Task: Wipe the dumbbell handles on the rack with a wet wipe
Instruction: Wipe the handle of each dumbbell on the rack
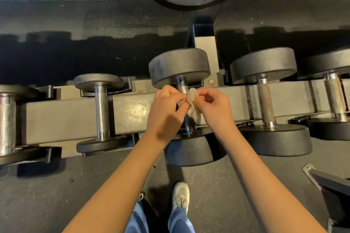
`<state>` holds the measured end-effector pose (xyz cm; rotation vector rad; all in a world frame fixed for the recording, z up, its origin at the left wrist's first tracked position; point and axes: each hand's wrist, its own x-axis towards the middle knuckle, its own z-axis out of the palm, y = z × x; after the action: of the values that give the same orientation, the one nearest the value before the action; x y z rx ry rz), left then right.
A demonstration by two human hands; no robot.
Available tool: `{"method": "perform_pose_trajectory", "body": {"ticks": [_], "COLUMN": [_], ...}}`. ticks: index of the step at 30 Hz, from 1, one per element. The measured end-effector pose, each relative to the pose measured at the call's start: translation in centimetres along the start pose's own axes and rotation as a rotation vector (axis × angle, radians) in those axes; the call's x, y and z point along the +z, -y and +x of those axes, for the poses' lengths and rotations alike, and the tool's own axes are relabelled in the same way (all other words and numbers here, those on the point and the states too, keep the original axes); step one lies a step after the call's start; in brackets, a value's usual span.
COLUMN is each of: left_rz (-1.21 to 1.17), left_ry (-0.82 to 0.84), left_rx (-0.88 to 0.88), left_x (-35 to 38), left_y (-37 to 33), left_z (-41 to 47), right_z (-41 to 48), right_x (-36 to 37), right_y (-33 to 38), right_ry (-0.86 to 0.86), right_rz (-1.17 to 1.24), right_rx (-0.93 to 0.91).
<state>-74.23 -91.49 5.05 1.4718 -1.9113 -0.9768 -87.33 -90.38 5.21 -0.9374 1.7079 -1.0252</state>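
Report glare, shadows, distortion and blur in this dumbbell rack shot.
Head view: glare blooms on the rack beam beside the left hand; hard dark shadows fall on the floor beyond it; the wide lens bows the beam's straight edges; the wet wipe, pinched between that hand and the right hand, looks soft and smeared.

1. Both bare forearms reach forward from the bottom of the view, drawing closer together toward the wrists.
2. The left hand [166, 106] shows its back, fingers curled, with thumb and fingertips pinching a wipe [191, 97].
3. The right hand [215, 105] faces it, fingers curled inward, thumb and forefinger pinching the same wipe from the other side.
4. The two hands sit close together, fingertips nearly meeting and wrists roughly level.
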Motion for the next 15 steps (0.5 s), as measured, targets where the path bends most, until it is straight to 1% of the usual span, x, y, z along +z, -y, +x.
{"method": "perform_pose_trajectory", "body": {"ticks": [2,3,5,8,12,15], "left_rz": [0.084,0.119,0.188,0.247,0.250,0.246], "left_ry": [-0.076,-0.128,-0.179,-0.137,-0.130,-0.132], "left_rx": [0.020,0.030,0.042,0.012,0.021,0.028], "left_x": [-1.1,-1.7,-2.4,-2.7,-2.7,-2.7], "left_y": [-0.1,-0.2,0.0,0.5,0.8,0.8], "left_z": [0.2,0.4,1.0,2.1,2.3,2.4], "right_z": [0.8,1.1,1.3,1.4,1.7,2.9], "right_x": [0.0,0.0,0.6,0.8,0.7,1.7], "right_y": [-0.2,-0.4,-1.2,-2.4,-2.5,-1.6], "right_ry": [-0.110,-0.135,-0.085,0.014,-0.012,-0.074], "right_rz": [-0.116,-0.190,-0.291,-0.461,-0.411,-0.356], "right_rx": [-0.056,-0.076,-0.046,0.013,0.096,0.023]}}
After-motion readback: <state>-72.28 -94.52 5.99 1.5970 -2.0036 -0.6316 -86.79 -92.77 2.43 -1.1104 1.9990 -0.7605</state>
